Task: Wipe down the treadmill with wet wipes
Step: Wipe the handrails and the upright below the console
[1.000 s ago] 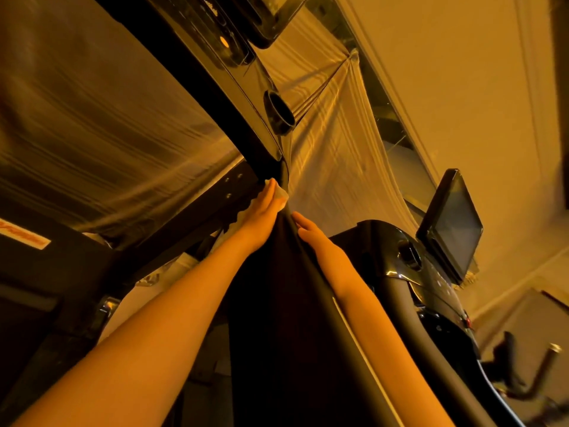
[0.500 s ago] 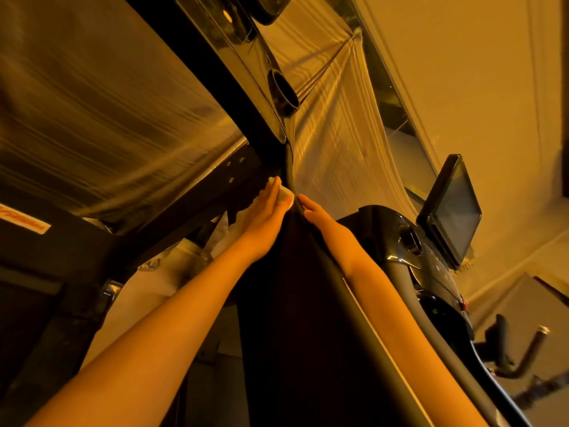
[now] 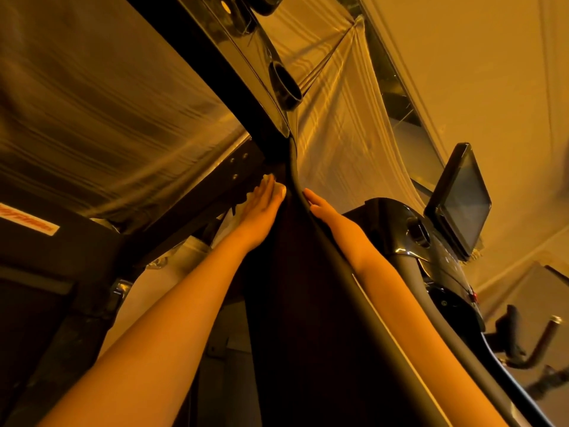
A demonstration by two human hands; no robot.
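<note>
Left hand (image 3: pixel 261 211) has slid slightly down from the console (image 3: pixel 237 47); flat, fingers straight, it presses a crumpled pale wet wipe (image 3: pixel 279 190) on the dark treadmill upright (image 3: pixel 292 303), frame centre. Right hand (image 3: pixel 326 211) is flat on the upright's edge, holding nothing.

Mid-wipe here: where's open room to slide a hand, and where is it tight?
Free: the dark panel between both forearms, below the left hand and wipe, bordered on the right by the grey rail. Crowded: above the wipe, where the bolted bracket, rail and console pinch together. The right hand lies flat along the rail's far side.
</note>
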